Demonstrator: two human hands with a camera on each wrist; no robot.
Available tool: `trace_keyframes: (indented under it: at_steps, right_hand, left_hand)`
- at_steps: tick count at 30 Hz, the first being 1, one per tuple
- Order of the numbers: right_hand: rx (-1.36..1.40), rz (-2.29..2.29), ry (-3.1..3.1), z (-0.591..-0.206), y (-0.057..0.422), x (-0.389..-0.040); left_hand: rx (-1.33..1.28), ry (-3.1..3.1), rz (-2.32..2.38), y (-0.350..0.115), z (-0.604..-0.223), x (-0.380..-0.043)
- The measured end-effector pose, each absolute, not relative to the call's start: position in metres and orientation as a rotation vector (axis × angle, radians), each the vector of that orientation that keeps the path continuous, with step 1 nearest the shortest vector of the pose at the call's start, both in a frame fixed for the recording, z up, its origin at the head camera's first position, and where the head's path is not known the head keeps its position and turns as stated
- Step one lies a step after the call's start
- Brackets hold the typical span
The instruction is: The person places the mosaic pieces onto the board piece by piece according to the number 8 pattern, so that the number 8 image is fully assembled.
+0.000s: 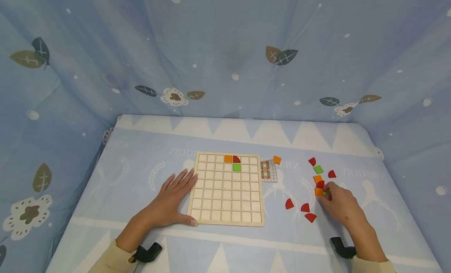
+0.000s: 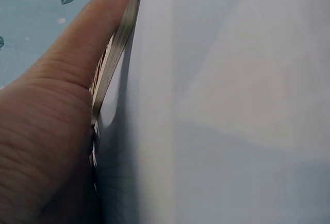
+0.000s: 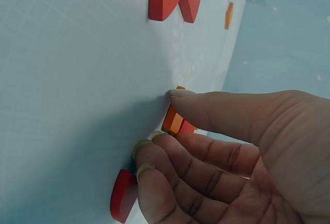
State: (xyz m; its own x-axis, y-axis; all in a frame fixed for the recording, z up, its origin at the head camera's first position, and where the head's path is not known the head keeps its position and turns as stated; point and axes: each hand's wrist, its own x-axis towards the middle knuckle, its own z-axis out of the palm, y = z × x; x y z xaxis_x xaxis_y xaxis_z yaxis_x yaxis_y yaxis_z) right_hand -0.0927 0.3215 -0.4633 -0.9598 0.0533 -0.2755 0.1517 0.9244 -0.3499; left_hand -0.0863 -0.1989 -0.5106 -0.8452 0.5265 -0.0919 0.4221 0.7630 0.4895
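A square wooden grid board [image 1: 211, 194] lies on the table. Near its top edge sit an orange square tile [image 1: 228, 158], a red quarter-circle tile [image 1: 236, 159] and a green square tile [image 1: 237, 167]. My left hand [image 1: 172, 202] is spread flat along the board's left edge, fingertips and thumb at the rim; the thumb [image 2: 77, 44] lies against the board's side [image 2: 116, 49] in the left wrist view. Among the loose tiles at right, my right hand [image 1: 340, 202] pinches an orange square tile [image 1: 318, 192] between thumb and index finger, close over the cloth; the hand hides other tiles.
A small printed pattern card [image 1: 269, 175] lies partly beside the board's right edge, near another orange tile [image 1: 277, 160]. Several red quarter-circles [image 1: 305, 207] lie left of my right hand. A green tile [image 1: 318, 169] lies farther back. Blue patterned cloth [image 1: 225, 69] hangs behind the table.
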Motion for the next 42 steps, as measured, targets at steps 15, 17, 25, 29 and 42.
trace_keyframes:
  at_steps: [15, 17, 25, 29, 42]
  right_hand:
    - [0.083, -0.607, 2.732, -0.458, 0.310, -0.085]
    - [0.042, -0.594, 2.719, -0.460, 0.303, -0.082]
    - [0.035, -0.582, 2.720, -0.463, 0.279, -0.076]
    - [0.040, -0.574, 2.725, -0.464, 0.272, -0.077]
    - [-0.044, -0.731, 2.789, -0.470, 0.269, -0.077]
  left_hand:
    - [0.747, 2.745, 0.687, -0.200, -0.509, -0.086]
    - [0.747, 2.745, 0.688, -0.200, -0.508, -0.086]
    - [0.741, 2.743, 0.691, -0.200, -0.509, -0.086]
    - [0.737, 2.745, 0.678, -0.200, -0.509, -0.086]
    - [0.762, 2.745, 0.689, -0.200, -0.508, -0.084]
